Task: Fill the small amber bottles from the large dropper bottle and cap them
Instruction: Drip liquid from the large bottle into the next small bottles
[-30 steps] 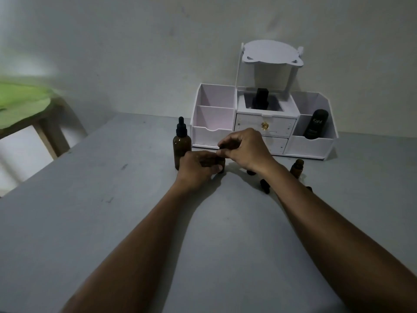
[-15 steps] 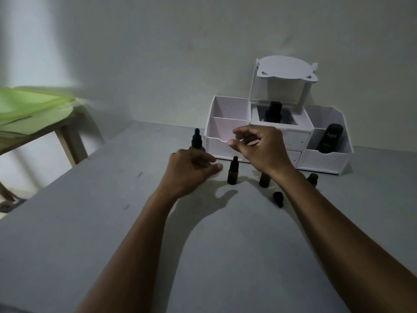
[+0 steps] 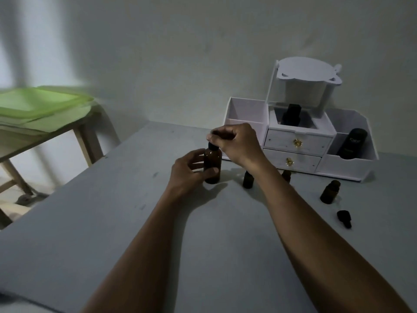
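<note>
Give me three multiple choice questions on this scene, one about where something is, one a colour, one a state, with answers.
1. Where does the loose dropper cap lie?
A. in a drawer
B. on the table, far right
C. on the stool

2. What colour are the lids on the side table?
A. green
B. red
C. blue

3. What is the left hand doing?
A. resting flat
B. pulling a drawer
C. gripping the large bottle

Answers: B, it lies on the grey table beside an uncapped small bottle. A, they are pale green. C, its fingers wrap the bottle while the right hand pinches the dropper top.
</note>
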A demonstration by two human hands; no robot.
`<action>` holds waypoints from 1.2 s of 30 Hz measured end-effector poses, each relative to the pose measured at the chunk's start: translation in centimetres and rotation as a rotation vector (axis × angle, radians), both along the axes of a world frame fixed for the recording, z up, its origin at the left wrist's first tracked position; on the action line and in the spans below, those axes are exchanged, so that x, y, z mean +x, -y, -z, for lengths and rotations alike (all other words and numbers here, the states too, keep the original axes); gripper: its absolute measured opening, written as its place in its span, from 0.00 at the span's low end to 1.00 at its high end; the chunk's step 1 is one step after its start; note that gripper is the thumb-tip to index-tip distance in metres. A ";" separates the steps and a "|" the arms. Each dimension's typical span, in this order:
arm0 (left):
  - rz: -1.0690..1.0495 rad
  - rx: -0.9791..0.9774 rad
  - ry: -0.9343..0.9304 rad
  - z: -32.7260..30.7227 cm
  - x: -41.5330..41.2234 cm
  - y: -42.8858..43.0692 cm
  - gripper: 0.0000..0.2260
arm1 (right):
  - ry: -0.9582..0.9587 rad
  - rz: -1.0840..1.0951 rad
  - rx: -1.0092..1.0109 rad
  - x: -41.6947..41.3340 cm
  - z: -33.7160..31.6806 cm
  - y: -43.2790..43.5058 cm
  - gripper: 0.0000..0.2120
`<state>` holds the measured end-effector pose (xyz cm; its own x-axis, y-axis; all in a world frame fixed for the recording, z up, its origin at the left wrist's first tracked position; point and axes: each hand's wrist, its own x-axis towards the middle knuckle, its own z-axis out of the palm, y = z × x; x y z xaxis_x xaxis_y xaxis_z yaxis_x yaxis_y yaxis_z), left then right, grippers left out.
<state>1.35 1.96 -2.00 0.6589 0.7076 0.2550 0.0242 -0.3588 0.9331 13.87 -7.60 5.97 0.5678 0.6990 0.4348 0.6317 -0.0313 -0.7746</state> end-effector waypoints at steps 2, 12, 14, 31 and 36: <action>0.019 0.006 -0.003 -0.1 0.1 0.1 0.27 | 0.020 0.014 0.011 0.0 0.2 -0.2 0.13; 0.038 0.008 -0.045 -0.4 0.0 0.3 0.25 | 0.065 0.091 0.076 -0.3 0.3 -1.0 0.05; 0.037 0.014 -0.049 -0.3 0.0 0.3 0.25 | 0.082 0.105 0.084 -0.4 0.2 -1.2 0.05; -0.234 0.161 0.139 -0.6 0.6 1.7 0.33 | 0.105 0.062 0.341 0.0 -7.0 1.9 0.06; -0.440 0.331 0.443 -3.3 1.0 5.9 0.18 | -0.007 0.106 0.485 2.0 -9.4 6.8 0.08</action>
<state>2.31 -3.96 1.28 0.1136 0.7233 0.6812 -0.1250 -0.6697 0.7320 15.86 -14.39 15.39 0.6290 0.3551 0.6916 0.6393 0.2700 -0.7200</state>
